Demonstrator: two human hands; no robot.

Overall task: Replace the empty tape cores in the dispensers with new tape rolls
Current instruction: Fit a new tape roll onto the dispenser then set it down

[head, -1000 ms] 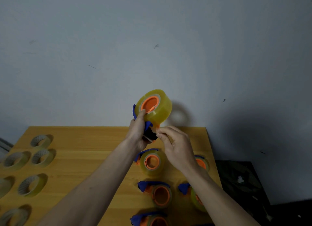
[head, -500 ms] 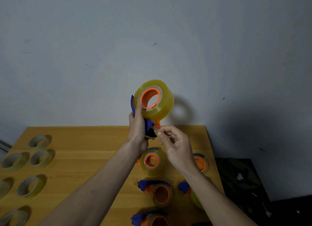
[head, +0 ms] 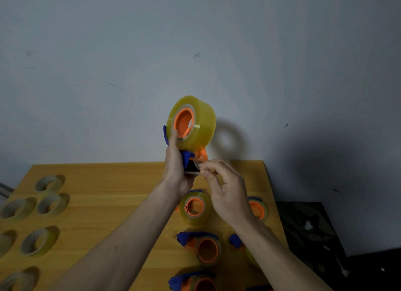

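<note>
My left hand [head: 176, 171] gripped the dispenser [head: 188, 160] with its new tape roll [head: 195, 121] raised above the tabletop [head: 121, 195], right hand [head: 225, 188] pinching the tape end at the cutter, threading step, next probably needing a steady pull across the blade.

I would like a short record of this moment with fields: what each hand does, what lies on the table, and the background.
left hand: grips the tape dispenser, raised above the table
new tape roll: yellow, mounted on the orange hub
right hand: pinches the tape end at the dispenser mouth
table left: empty tape cores
table right: more loaded dispensers
background: grey wall
</note>
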